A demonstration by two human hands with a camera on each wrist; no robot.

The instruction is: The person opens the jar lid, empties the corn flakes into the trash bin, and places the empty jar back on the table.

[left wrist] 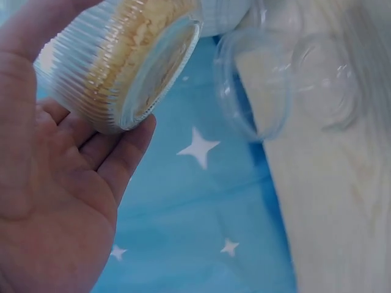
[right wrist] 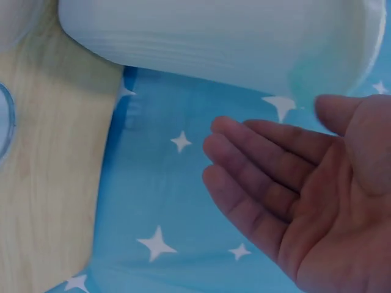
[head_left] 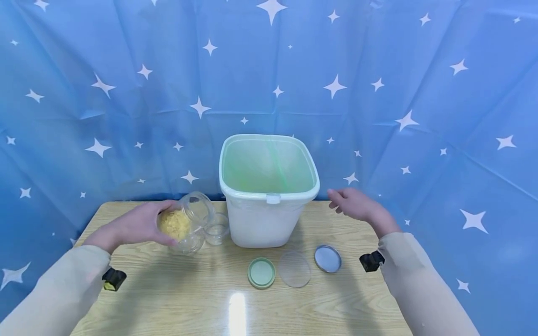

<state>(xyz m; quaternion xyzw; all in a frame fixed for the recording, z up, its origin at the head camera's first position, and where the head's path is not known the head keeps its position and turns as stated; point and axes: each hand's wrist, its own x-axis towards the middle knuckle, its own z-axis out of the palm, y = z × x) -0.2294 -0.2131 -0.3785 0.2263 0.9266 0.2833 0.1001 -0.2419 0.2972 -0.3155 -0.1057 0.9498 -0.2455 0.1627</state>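
Observation:
My left hand point(head_left: 140, 224) grips a clear ribbed jar point(left wrist: 104, 67) with pale yellow flaky contents point(head_left: 174, 225). In the left wrist view the jar is tipped on its side, thumb above and fingers beneath; the exact kind of contents is hard to tell. Just right of it are clear empty-looking containers point(head_left: 198, 208), one of them a small tub point(head_left: 216, 229) on the table beside the white bin point(head_left: 262, 219). My right hand point(head_left: 353, 204) is in the air by the bin's right rim, fingers loosely bent, holding nothing; the right wrist view shows its bare palm point(right wrist: 324, 207).
In front of the bin lie a green round lid point(head_left: 261, 273), a clear disc point(head_left: 294, 269) and a grey-blue round lid point(head_left: 328, 259). The wooden table point(head_left: 201, 298) ends at a blue star-patterned curtain point(head_left: 269, 70) behind the bin.

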